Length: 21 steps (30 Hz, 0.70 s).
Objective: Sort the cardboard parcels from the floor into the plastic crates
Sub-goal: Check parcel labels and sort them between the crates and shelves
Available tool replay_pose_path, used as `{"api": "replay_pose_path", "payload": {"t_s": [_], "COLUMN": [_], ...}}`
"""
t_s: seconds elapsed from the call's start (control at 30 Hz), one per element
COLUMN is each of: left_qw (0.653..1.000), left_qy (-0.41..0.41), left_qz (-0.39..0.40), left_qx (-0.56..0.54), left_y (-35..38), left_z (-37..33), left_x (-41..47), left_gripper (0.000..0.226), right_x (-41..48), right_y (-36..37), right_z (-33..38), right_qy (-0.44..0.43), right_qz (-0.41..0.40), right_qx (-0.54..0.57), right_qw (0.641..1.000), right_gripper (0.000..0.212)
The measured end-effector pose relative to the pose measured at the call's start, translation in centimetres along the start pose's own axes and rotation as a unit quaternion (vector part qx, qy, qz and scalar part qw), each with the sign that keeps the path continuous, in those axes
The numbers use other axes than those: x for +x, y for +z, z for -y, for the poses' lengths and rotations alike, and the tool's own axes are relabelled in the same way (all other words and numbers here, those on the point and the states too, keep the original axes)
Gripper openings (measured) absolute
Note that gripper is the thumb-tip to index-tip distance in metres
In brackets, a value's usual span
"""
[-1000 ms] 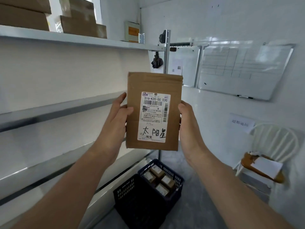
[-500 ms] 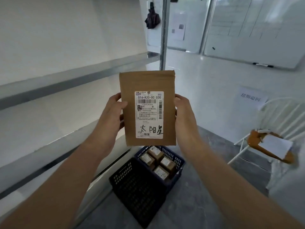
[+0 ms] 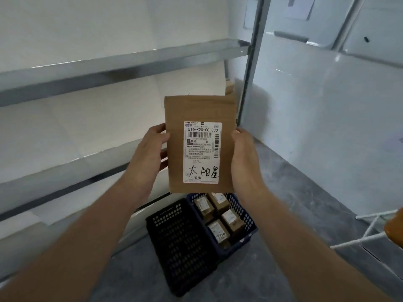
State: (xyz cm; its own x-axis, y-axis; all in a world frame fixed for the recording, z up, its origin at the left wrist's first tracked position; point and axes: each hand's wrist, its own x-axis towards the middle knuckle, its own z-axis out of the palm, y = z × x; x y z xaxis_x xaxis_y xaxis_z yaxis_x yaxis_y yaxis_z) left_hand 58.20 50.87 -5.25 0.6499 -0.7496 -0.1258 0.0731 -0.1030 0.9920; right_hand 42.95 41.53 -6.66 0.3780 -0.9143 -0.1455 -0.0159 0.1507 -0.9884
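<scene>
I hold a flat brown cardboard parcel (image 3: 196, 110) upright in front of me, its white shipping label with handwritten black characters facing me. My left hand (image 3: 150, 149) grips its left edge and my right hand (image 3: 244, 158) grips its right edge. Below the parcel, on the grey floor, stand two plastic crates side by side. The black crate (image 3: 181, 243) on the left shows only its mesh wall. The blue crate (image 3: 248, 216) on the right holds several small cardboard parcels (image 3: 231, 221) with white labels.
White metal shelving (image 3: 122, 62) runs along the left, with a grey upright post (image 3: 253, 62) behind the parcel. A white wall panel (image 3: 327, 105) stands at the right. White chair legs (image 3: 368, 232) with an orange seat edge reach in at the far right.
My view has tilted down toward the floor. The parcel in both hands has come lower and now sits just above the crates, which look larger and nearer.
</scene>
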Motion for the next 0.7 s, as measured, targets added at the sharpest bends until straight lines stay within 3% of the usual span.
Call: {"api": "replay_pose_path", "payload": {"t_s": [0.17, 0.37, 0.7], "left_qw": [0.996, 0.987, 0.97], "left_qy": [-0.051, -0.1, -0.205], "left_qz": [-0.07, -0.125, -0.118], "left_qx": [0.003, 0.023, 0.05], "left_y": [0.8, -1.1, -4.1], "left_z": [2.4, 6.0, 15.9], "left_x": [2.5, 7.3, 17.1], "left_gripper": [0.03, 0.039, 0.043], "right_x": [5.0, 10.6, 18.4], "right_y": [-0.2, 4.0, 9.1], "right_z": [-1.3, -4.7, -16.6], "right_qy": [0.022, 0.081, 0.206], "right_qz": [0.044, 0.087, 0.03], "right_qx": [-0.047, -0.079, -0.046], "right_qw": [0.998, 0.99, 0.977], "right_gripper": [0.044, 0.069, 0.061]}}
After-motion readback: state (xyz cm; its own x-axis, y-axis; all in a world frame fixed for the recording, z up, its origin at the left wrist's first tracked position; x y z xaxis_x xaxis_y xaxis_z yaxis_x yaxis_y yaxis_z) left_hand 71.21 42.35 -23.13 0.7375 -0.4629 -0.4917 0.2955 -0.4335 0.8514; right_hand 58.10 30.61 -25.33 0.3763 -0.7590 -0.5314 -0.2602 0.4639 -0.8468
